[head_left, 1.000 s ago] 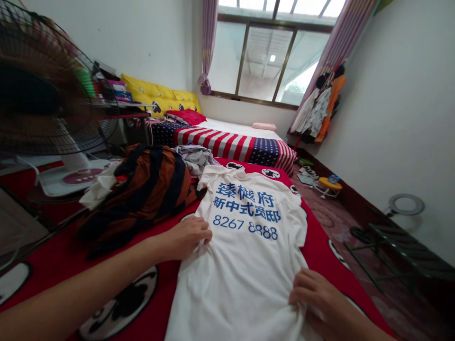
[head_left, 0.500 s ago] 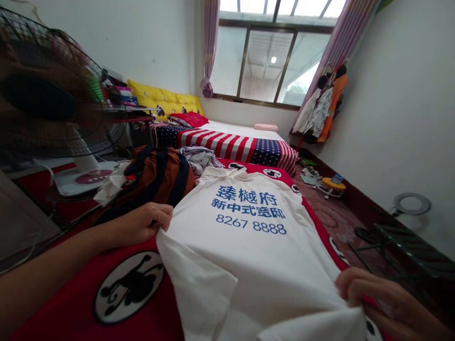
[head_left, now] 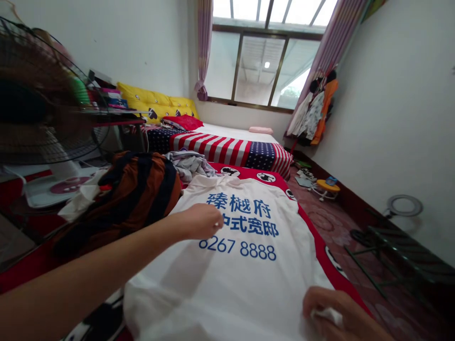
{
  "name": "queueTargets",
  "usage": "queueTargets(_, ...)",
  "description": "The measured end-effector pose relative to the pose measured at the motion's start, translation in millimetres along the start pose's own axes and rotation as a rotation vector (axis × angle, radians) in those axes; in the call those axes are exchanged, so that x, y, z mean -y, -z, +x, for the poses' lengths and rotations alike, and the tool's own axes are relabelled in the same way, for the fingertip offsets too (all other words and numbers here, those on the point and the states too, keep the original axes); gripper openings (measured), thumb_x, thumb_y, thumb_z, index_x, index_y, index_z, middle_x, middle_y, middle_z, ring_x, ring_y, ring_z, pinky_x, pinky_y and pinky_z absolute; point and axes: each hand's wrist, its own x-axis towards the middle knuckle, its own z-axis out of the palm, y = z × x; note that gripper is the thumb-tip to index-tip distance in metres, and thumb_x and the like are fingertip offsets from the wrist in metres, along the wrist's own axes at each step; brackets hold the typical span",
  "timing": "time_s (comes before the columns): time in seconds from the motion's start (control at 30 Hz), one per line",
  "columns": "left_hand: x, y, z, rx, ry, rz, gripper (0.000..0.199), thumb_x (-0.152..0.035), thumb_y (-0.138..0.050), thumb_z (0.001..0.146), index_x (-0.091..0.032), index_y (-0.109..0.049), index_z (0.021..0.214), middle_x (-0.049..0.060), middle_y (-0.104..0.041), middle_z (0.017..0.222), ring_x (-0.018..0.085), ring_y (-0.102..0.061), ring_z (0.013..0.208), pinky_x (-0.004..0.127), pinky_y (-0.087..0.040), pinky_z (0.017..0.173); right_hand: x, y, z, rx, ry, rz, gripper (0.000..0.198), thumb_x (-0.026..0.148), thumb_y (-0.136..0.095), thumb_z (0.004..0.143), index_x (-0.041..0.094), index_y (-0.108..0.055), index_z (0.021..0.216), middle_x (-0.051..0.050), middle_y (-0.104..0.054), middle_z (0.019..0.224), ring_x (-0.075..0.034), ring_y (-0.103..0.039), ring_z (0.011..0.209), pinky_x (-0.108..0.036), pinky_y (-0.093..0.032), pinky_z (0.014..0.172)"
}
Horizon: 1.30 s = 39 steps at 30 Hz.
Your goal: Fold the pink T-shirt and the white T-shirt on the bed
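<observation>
A white shirt [head_left: 227, 279] with blue printed characters and numbers lies spread out, its collar end away from me. My left hand [head_left: 202, 220] is over the printed lines and hides part of the lettering. Its fingers are curled closed; a small white spot shows at the fingertips, but I cannot tell whether it is pinched cloth. Near the lower right edge of the shirt, my right hand [head_left: 341, 315] is closed on the shirt, with a fold of white fabric showing between the fingers. Under the shirt is a red cover [head_left: 320, 232] with black-and-white round patterns.
A brown and navy striped garment [head_left: 142, 189] and a grey garment [head_left: 194, 163] are heaped left of the shirt. A running fan [head_left: 46, 109] stands far left. Behind is a bed with a striped cover [head_left: 220, 147]. A dark green folding frame [head_left: 398, 251] stands at right.
My left hand has moved from the shirt's left edge rightward onto the print. My right hand shifted slightly left and down, still gripping cloth. The near part of the shirt lies flatter.
</observation>
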Motion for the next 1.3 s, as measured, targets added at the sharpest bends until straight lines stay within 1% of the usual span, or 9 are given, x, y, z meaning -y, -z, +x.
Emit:
queueTargets(0.13,-24,-44,87,-0.170,0.052,-0.101,0.035,-0.027,-0.046,0.085,-0.021,-0.065,0.114,0.010,-0.065,0.116,0.024,-0.061,0.103,0.035,-0.048,0.087,-17,10,35,-0.137,0.019,0.051,0.020,0.030,-0.053,0.081,0.023,-0.069,0.091,-0.007,-0.069,0.097,-0.022,-0.065,0.086,-0.029,-0.054,0.074)
queueTargets(0.23,-17,-91,122,-0.304,0.237,-0.103,0.052,-0.039,-0.048,0.087,-0.018,-0.048,0.134,0.015,-0.046,0.142,0.031,-0.042,0.129,0.048,-0.031,0.107,-36,28,59,-0.275,0.012,0.026,0.021,0.034,-0.056,0.080,0.021,-0.068,0.092,-0.008,-0.068,0.099,-0.021,-0.065,0.080,-0.028,-0.054,0.068)
queueTargets(0.37,1,-128,132,-0.338,0.281,-0.111,0.060,-0.053,-0.041,0.088,-0.021,-0.043,0.139,0.011,-0.030,0.152,0.031,-0.020,0.142,0.053,-0.010,0.114,-76,56,90,-0.424,-0.124,-0.043,0.023,0.034,-0.057,0.076,0.021,-0.069,0.089,-0.006,-0.071,0.089,-0.023,-0.066,0.079,-0.032,-0.053,0.073)
queueTargets(0.6,2,-131,131,-0.361,0.272,-0.121,0.060,-0.053,-0.039,0.089,-0.021,-0.043,0.140,0.011,-0.029,0.152,0.030,-0.018,0.142,0.053,-0.008,0.115,-118,76,180,-0.543,-0.193,-0.249,0.033,0.048,-0.057,0.071,0.020,-0.072,0.076,-0.010,-0.072,0.090,-0.029,-0.066,0.089,-0.040,-0.050,0.080)
queueTargets(0.8,2,-137,133,-0.400,0.273,-0.142,0.059,-0.053,-0.042,0.087,-0.024,-0.043,0.139,0.009,-0.031,0.152,0.030,-0.018,0.142,0.053,-0.007,0.115,-82,66,229,-0.419,-0.160,-0.347,0.024,0.042,-0.060,0.066,0.020,-0.057,0.055,-0.005,-0.066,0.062,-0.022,-0.061,0.063,-0.032,-0.046,0.062)
queueTargets(0.9,5,-136,134,-0.421,0.265,-0.198,0.064,-0.049,-0.046,0.086,-0.021,-0.036,0.142,0.011,-0.030,0.152,0.030,-0.018,0.142,0.053,-0.008,0.115,-34,51,231,-0.487,-0.009,-0.161,0.017,0.037,-0.059,0.072,0.021,-0.058,0.072,-0.007,-0.070,0.089,-0.022,-0.064,0.082,-0.032,-0.048,0.073)
queueTargets(1.03,11,-129,136,-0.566,0.353,-0.364,0.061,-0.030,-0.043,0.089,-0.011,-0.028,0.144,0.017,-0.032,0.150,0.026,-0.027,0.140,0.045,-0.023,0.115,22,38,226,-0.221,0.299,0.124,0.025,0.038,-0.062,0.080,0.022,-0.062,0.098,-0.007,-0.060,0.126,-0.022,-0.056,0.115,-0.035,-0.044,0.096)
queueTargets(1.17,15,-125,136,-0.605,0.387,-0.441,0.061,-0.017,-0.044,0.083,-0.005,-0.031,0.142,0.018,-0.039,0.146,0.025,-0.034,0.136,0.039,-0.027,0.114,22,42,225,-0.337,0.194,0.157,0.029,0.042,-0.062,0.080,0.020,-0.064,0.098,-0.009,-0.067,0.105,-0.023,-0.063,0.097,-0.040,-0.048,0.090)
queueTargets(1.3,13,-125,136,-0.568,0.388,-0.406,0.065,-0.014,-0.047,0.080,-0.006,-0.031,0.142,0.018,-0.040,0.145,0.026,-0.034,0.136,0.040,-0.026,0.114,6,29,217,-0.156,0.144,-0.070,0.045,0.048,-0.072,0.069,0.020,-0.066,0.104,-0.011,-0.065,0.113,-0.028,-0.061,0.105,-0.043,-0.046,0.093)
